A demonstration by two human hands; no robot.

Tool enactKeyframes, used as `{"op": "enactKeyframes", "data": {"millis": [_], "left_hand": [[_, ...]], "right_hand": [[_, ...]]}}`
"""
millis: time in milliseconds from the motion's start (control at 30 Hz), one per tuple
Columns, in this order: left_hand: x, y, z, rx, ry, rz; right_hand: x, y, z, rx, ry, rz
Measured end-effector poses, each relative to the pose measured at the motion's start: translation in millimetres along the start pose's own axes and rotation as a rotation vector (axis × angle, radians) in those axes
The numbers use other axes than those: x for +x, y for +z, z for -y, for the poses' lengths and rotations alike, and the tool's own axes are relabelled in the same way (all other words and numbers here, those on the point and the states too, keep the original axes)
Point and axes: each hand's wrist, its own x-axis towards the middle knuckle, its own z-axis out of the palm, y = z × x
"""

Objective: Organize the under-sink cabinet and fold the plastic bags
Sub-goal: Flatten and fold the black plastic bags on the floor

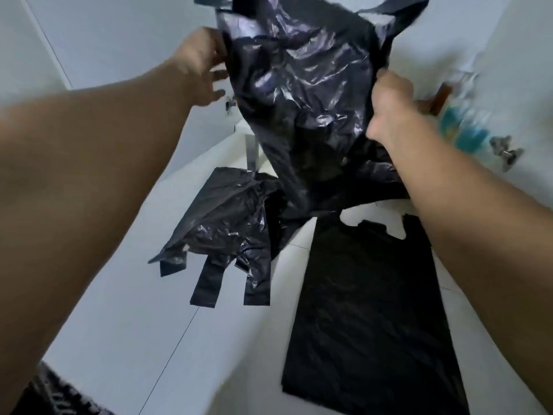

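Risk at left hand (pixel 200 64): its hold on the held bag (pixel 299 94) looks light. Only the upper fingers pinch the left edge and the lower ones hang loose, so the slick film could slip free and the bag sag to one side.
Risk at crumpled bags (pixel 221 223): the held bag's lower end hangs down just beside this pile on the floor (pixel 134 310). Lowering it carelessly could tangle the two.
Risk at flat bag (pixel 368 310): it lies smoothed out on the floor, below and to the right. A swing of the hanging film could ruffle it.
Risk at bottle (pixel 466 127): it is blurred and stands near the right hand (pixel 392 106). A wide sweep could knock it.
Left hand pose: arm stretched forward and up, palm turned toward the bag, pinching its left edge near the top.
Right hand pose: arm raised, slightly lower than the left, fingers curled in a fist round the bag's right edge.
Held bag: stretched in the air between both hands, handles uppermost, wrinkled and not yet folded.
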Motion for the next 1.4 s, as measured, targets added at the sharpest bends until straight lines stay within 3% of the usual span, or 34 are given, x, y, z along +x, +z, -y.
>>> {"op": "enactKeyframes", "data": {"millis": [67, 133, 300, 367, 467, 500, 567, 667, 967, 1067, 1167, 1233, 1300, 1400], "left_hand": [[1, 19, 22, 0.080, -0.130, 0.306], [1, 49, 47, -0.001, -0.234, 0.465], [12, 110, 117, 0.297, -0.430, 0.266], [14, 121, 143, 0.341, -0.543, 0.254], [6, 137, 192, 0.353, -0.704, 0.268], [2, 143, 209, 0.335, -0.745, 0.265], [-5, 149, 239, 0.304, -0.784, 0.242], [-7, 150, 281, 0.377, -0.703, 0.149], [6, 139, 378, 0.671, -0.325, -0.036], [13, 147, 390, 0.721, -0.245, -0.062], [17, 157, 393, 0.729, -0.114, -0.074], [18, 163, 394, 0.657, -0.016, -0.082], [22, 164, 397, 0.621, 0.015, -0.053], [28, 160, 405, 0.605, -0.089, 0.180]], "right_hand": [[12, -23, 7, 0.006, 0.217, 0.023], [22, -50, 2, -0.022, 0.313, 0.027], [35, -142, -39, -0.073, 0.452, 0.031], [27, -183, -61, -0.133, 0.472, 0.191], [11, -232, -100, -0.407, 0.519, 0.475], [9, -244, -118, -0.457, 0.544, 0.488], [5, -260, -150, -0.478, 0.542, 0.360], [-3, -279, -182, -0.513, 0.554, 0.183], [-13, -315, -248, -0.351, 0.694, 0.009], [0, -321, -256, -0.332, 0.568, -0.090], [13, -322, -264, -0.593, 0.306, -0.142], [18, -321, -267, -0.610, 0.210, -0.171], [24, -324, -269, -0.587, 0.261, -0.158], [28, -333, -270, -0.592, 0.568, -0.026]]}}
